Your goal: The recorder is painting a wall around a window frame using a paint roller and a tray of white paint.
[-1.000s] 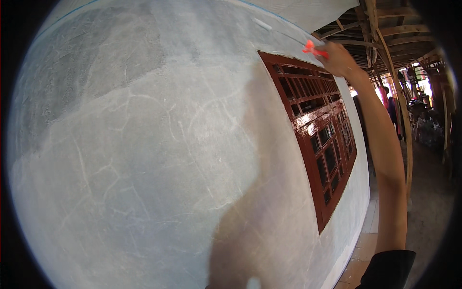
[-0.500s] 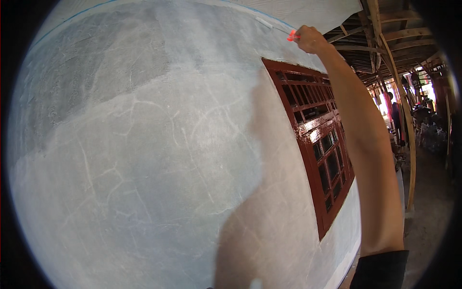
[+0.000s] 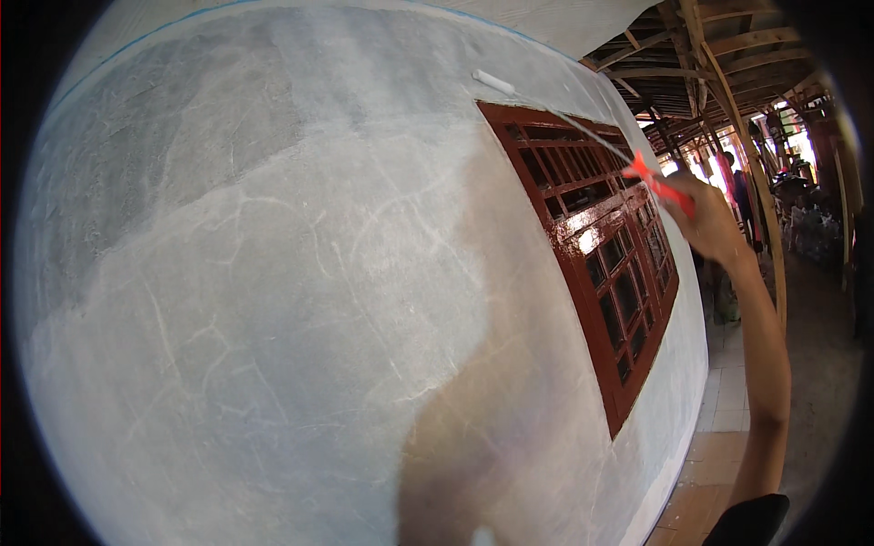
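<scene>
My right hand [image 3: 706, 217] is closed round the red handle of a small paint roller [image 3: 494, 83]. A thin metal rod runs up and left from the handle to the narrow white roller sleeve. That sleeve lies against the grey wall [image 3: 300, 318], just above the top left corner of a red-brown window frame [image 3: 569, 264]. Whitish paint streaks and pale crack-like lines mark the wall. Its upper left part looks darker and rougher. My left hand is out of view.
A blue line [image 3: 182, 18] edges the wall's top below a pale ceiling. At the right, a wooden post [image 3: 748, 136] rises to bare roof beams. Tiles [image 3: 724, 400] cover the floor below the window. My shadow falls across the wall.
My right hand has come down and to the right with the paint roller. The roller sleeve has moved from near the blue line down to just above the window frame.
</scene>
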Demonstrator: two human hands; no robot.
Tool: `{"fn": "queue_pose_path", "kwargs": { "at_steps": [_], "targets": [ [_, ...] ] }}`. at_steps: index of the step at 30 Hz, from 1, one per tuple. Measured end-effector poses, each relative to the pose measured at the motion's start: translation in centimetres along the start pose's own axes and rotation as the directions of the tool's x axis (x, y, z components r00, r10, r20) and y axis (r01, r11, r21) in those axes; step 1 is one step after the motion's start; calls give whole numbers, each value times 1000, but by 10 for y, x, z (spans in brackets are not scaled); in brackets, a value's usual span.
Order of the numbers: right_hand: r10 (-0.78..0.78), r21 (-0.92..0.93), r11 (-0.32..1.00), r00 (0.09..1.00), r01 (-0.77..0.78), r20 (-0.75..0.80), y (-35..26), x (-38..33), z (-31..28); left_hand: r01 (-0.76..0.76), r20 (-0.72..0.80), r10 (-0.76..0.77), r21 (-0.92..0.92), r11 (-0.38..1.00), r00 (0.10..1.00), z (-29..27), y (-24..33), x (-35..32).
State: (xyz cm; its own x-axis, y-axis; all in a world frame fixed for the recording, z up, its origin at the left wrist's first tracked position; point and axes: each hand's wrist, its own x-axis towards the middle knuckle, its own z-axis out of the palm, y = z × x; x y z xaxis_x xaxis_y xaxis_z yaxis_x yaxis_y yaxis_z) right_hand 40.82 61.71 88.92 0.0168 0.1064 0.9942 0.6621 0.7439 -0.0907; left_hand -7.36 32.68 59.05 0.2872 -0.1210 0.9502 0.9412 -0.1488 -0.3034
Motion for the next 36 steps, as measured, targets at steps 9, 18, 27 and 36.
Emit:
{"fn": "queue_pose_path", "kwargs": {
  "at_steps": [9,18,27,36],
  "targets": [
    [317,181,940,936,-288,-155,-44,-148,34,10,89,-14,41,999,996,-13,7,14],
    [370,155,926,910,-345,-186,-97,-259,52,136,214,-180,202,970,960,-13,9,-6],
    [147,331,936,987,-120,-60,-160,-332,76,366,279,-410,198,909,868,-29,37,26],
    [260,666,675,947,-316,186,-263,-331,95,940,761,-558,-216,263,331,-14,67,79]
  ]
}}
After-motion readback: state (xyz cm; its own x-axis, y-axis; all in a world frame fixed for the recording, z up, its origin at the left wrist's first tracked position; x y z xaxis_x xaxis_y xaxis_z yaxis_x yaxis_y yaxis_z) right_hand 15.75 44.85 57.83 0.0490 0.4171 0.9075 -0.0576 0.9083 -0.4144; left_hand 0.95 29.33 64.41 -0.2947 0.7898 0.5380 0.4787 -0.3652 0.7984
